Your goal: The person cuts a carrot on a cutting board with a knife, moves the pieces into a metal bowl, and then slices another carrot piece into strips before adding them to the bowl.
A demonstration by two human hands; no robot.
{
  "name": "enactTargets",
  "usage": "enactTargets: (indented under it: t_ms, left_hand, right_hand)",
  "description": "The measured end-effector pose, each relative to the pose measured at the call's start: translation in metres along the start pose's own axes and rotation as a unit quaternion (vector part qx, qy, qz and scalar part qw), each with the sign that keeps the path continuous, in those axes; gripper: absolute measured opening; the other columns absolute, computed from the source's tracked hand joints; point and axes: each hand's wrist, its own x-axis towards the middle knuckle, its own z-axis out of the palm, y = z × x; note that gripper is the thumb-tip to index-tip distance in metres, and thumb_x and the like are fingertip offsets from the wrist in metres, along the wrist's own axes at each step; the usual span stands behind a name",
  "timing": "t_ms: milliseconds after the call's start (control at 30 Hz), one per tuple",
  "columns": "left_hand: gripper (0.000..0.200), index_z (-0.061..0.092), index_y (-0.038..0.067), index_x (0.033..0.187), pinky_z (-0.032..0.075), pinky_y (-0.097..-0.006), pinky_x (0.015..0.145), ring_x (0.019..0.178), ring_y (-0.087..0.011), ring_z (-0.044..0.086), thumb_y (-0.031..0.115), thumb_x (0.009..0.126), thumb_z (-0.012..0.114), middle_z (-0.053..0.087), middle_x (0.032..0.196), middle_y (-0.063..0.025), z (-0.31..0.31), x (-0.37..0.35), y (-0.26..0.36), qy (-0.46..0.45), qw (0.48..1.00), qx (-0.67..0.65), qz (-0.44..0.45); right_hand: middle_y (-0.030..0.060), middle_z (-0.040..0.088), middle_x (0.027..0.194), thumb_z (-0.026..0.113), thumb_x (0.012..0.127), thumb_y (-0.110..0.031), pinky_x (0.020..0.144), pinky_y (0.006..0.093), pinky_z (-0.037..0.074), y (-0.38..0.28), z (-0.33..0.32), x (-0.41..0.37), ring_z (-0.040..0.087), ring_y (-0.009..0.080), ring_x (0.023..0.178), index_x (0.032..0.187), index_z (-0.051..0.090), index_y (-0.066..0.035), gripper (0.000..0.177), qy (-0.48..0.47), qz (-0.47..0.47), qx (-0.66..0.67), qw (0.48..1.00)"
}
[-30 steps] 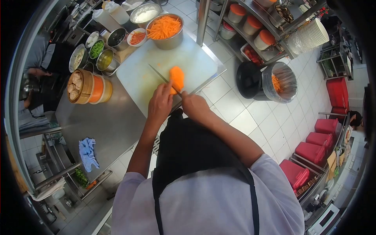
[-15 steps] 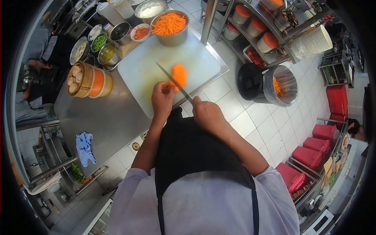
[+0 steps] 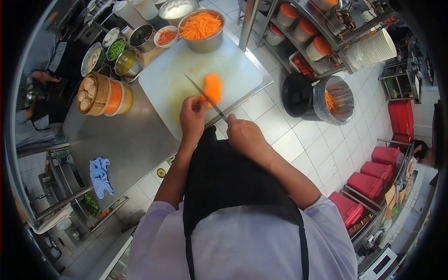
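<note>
On the white cutting board lies orange carrot, spread in what look like overlapping slices. My right hand is closed round the handle of a knife, whose blade points up and left across the carrot. The handle itself is mostly hidden in the fist. My left hand is closed at the carrot's lower left end, its fingertips bent against it beside the blade. Above, at the board's top edge, a metal bowl holds shredded carrot.
Bamboo steamer and small bowls of ingredients stand left of the board. A blue cloth lies on the steel table. Right are a lined bin, shelves with orange-lidded tubs and red bins. Another person is at far left.
The view has shifted very slightly. Both hands, the knife and the carrot keep nearly the same places relative to one another.
</note>
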Motion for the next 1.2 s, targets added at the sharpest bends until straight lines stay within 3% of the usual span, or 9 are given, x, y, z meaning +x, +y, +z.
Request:
enactTargets:
  t_ms: [367, 733, 1200]
  left_hand:
    - [0.024, 0.064, 0.004, 0.113, 0.057, -0.0313, 0.074, 0.086, -0.0169, 0.067, 0.015, 0.095, 0.075, 0.068, 0.104, -0.0062, 0.002, -0.003, 0.001, 0.006, 1.000, -0.008, -0.013]
    - [0.021, 0.064, 0.004, 0.111, 0.057, -0.0317, 0.076, 0.085, -0.0174, 0.068, 0.014, 0.096, 0.074, 0.069, 0.100, -0.0065, 0.004, -0.005, 0.006, 0.037, 0.999, 0.033, -0.013]
    - [0.020, 0.063, 0.004, 0.107, 0.056, -0.0313, 0.074, 0.082, -0.0168, 0.068, 0.008, 0.092, 0.076, 0.068, 0.095, -0.0065, 0.008, -0.005, 0.003, 0.042, 0.999, 0.004, -0.004]
  right_hand:
    - [0.0268, 0.071, 0.078, 0.057, 0.089, -0.003, 0.067, 0.0529, 0.058, 0.010, 0.041, 0.050, 0.073, 0.0444, 0.075, 0.099, 0.054, 0.004, 0.013, -0.003, -0.012, -0.019, 1.000]
    - [0.0254, 0.068, 0.070, 0.060, 0.089, -0.006, 0.062, 0.0535, 0.056, 0.001, 0.013, 0.030, 0.071, 0.0440, 0.068, 0.096, 0.054, 0.004, 0.013, 0.068, -0.052, 0.013, 0.996]
    - [0.0261, 0.069, 0.074, 0.057, 0.090, -0.006, 0.067, 0.0549, 0.057, 0.002, 0.001, 0.011, 0.071, 0.0449, 0.072, 0.101, 0.055, 0.005, 0.015, 0.008, -0.018, 0.001, 1.000]
